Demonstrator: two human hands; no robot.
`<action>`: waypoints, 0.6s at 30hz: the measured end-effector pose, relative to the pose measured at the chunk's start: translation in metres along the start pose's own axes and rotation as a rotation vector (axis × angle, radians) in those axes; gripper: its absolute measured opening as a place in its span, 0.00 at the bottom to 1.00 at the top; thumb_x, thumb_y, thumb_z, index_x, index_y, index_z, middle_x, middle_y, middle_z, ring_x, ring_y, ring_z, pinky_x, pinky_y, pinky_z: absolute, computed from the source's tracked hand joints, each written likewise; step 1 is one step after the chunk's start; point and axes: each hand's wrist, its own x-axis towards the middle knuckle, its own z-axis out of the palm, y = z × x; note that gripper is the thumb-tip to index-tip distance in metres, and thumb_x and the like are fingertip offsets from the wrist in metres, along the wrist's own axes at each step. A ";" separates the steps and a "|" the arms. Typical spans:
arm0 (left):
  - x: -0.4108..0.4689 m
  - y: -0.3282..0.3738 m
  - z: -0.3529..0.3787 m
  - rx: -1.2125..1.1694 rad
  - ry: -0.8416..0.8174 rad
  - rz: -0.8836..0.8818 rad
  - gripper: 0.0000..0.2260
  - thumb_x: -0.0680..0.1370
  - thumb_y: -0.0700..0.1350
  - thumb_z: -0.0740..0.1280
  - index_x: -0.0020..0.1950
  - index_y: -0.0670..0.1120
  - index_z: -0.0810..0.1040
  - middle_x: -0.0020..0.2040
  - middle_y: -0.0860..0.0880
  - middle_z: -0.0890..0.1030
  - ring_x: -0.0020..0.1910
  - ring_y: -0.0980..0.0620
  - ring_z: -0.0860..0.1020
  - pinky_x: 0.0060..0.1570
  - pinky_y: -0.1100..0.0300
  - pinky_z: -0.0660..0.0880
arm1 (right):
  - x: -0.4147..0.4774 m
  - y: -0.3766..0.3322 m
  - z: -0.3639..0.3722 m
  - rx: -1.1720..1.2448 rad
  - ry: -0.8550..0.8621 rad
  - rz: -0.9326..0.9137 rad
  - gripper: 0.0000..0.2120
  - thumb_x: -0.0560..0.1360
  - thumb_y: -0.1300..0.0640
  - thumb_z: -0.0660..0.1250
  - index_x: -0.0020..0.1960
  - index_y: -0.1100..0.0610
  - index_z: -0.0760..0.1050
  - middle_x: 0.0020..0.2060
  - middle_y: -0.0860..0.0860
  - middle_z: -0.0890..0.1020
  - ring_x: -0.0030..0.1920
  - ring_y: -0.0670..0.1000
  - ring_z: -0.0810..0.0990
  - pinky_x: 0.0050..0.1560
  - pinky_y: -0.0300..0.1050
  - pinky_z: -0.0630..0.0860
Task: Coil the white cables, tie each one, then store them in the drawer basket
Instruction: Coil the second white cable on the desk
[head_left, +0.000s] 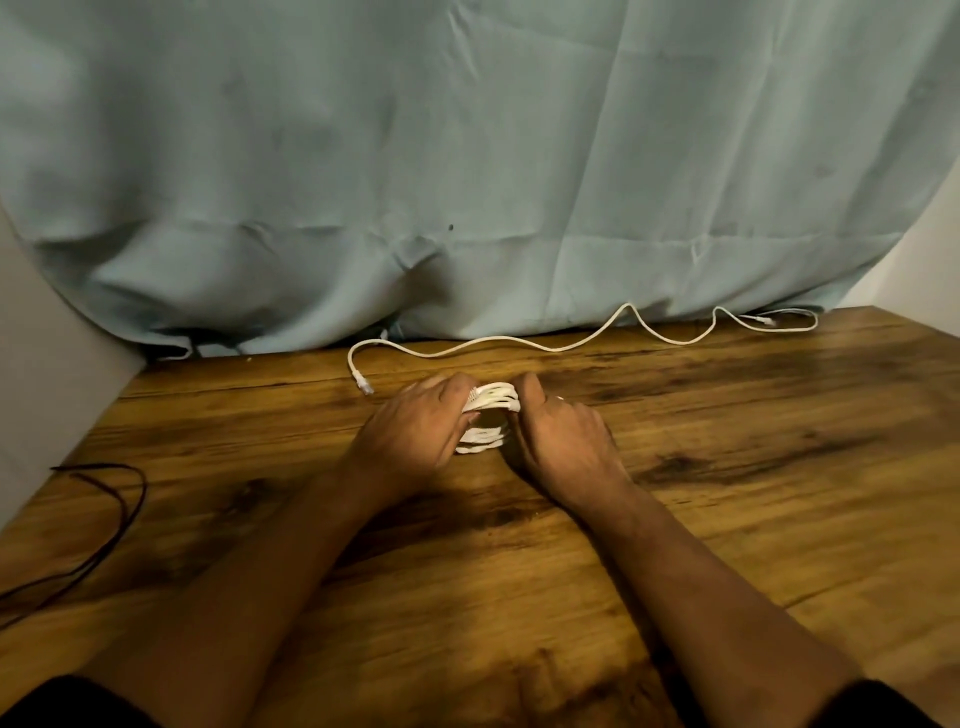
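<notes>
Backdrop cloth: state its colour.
Pale blue-green cloth, plain and creased; head view.

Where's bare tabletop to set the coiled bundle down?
Free: wooden table right of the right hand, below the loose white cable. Also between the left hand and thin black cord. Crowded: back edge by the blue curtain.
</notes>
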 end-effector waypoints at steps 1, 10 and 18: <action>-0.002 0.000 0.001 -0.005 -0.014 0.014 0.11 0.84 0.47 0.61 0.65 0.45 0.73 0.56 0.44 0.79 0.55 0.44 0.77 0.48 0.57 0.64 | -0.001 0.002 0.000 0.017 -0.016 -0.024 0.13 0.85 0.49 0.57 0.63 0.57 0.64 0.48 0.59 0.84 0.46 0.66 0.83 0.39 0.51 0.66; -0.027 -0.002 0.004 -0.437 -0.230 -0.038 0.03 0.85 0.48 0.59 0.53 0.50 0.69 0.47 0.52 0.77 0.46 0.56 0.75 0.49 0.55 0.71 | -0.011 0.009 -0.001 0.028 -0.095 -0.197 0.12 0.85 0.46 0.55 0.60 0.55 0.66 0.48 0.58 0.84 0.44 0.65 0.82 0.39 0.54 0.71; -0.021 0.000 0.004 -0.607 -0.169 -0.121 0.07 0.85 0.40 0.60 0.60 0.49 0.75 0.51 0.53 0.82 0.53 0.55 0.79 0.58 0.56 0.73 | -0.007 0.012 0.005 0.079 -0.104 -0.128 0.10 0.85 0.48 0.55 0.59 0.54 0.65 0.47 0.57 0.84 0.44 0.64 0.82 0.39 0.52 0.68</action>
